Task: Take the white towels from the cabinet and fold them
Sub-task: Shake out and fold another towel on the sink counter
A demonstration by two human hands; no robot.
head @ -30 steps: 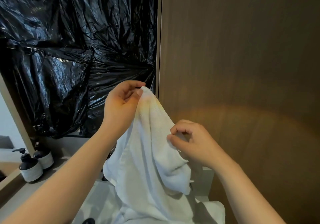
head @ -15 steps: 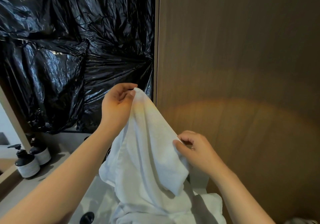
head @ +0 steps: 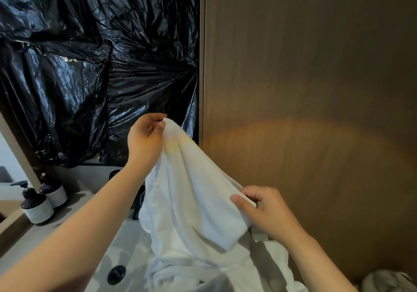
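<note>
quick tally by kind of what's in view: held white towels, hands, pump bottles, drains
white towel held up: 1 (the cloth heaped below may be the same one; cannot tell)
hands: 2, left hand and right hand, both pinching the white towel
pump bottles: 2
sink drain: 1
total: 6

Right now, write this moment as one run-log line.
left hand: pinches white towel corner | right hand: pinches its edge | fold: pending

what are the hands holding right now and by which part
Both hold one white towel: the left hand pinches its raised top corner, and the right hand pinches its edge lower down to the right.
</note>
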